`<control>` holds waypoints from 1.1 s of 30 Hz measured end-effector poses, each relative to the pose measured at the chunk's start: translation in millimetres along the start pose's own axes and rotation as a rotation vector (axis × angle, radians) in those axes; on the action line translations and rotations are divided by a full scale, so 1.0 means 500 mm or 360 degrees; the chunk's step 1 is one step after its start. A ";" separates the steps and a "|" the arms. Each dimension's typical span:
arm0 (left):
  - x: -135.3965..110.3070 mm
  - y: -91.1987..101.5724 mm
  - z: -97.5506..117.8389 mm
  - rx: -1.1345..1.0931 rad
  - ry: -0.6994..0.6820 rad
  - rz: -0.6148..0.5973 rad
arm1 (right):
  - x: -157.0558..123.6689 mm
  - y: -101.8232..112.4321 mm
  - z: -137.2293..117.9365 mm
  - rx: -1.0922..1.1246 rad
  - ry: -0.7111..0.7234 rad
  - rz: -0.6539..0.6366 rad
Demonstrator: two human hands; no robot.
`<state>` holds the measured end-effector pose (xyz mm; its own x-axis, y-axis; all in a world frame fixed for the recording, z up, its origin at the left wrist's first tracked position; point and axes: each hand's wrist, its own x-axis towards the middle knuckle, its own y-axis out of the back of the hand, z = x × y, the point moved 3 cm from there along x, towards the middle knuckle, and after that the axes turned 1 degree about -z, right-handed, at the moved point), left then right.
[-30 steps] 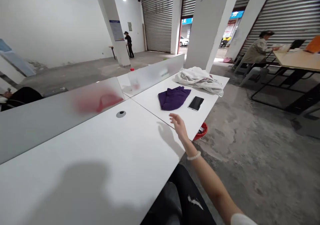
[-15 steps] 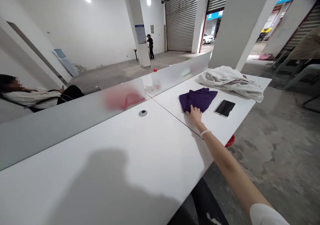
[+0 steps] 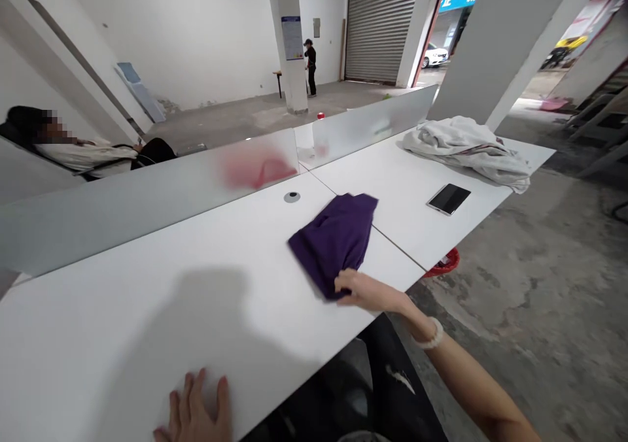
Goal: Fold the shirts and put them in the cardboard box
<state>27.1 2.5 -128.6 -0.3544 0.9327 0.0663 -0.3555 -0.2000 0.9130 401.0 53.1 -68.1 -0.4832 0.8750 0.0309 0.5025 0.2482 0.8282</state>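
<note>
Far left, beyond the frosted divider panel, a person in a pale top is reclining. My left hand sits at the near edge of the white tabletop, its fingers spread apart, touching nothing but the tabletop.

Further along the divider, a round cable grommet is set into the tabletop. Past it, a person stands far off across the concrete floor, by a pillar.

The purple cloth lies bunched on the tabletop, across the seam between two desks, well in from the near edge. My right hand is at its near corner, fingers pressed together on the fabric; I cannot tell whether they are pinching it. A beaded bracelet circles my wrist.

To the right, a red basket shows just below the desk's edge. On that desk, a black smartphone lies flat, and a crumpled white towel sits near the far corner.
</note>
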 end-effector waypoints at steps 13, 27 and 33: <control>-0.030 0.035 0.165 -0.0732 -0.0724 -0.0093 | 0.033 -0.124 -0.149 -0.0004 -0.0283 0.0303; 0.042 -0.064 0.284 -0.0197 -0.1136 -0.0150 | -0.304 -0.143 0.101 0.1301 -0.1230 0.2604; 0.077 -0.126 0.395 -0.0216 -0.1237 0.0003 | -0.234 -0.056 0.018 0.0370 -0.0774 0.1990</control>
<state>206.6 110.0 -103.9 0.3335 0.8646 0.3758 -0.4755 -0.1900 0.8590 449.9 -52.6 -99.9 0.6550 0.6098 0.4463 0.5460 -0.7902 0.2784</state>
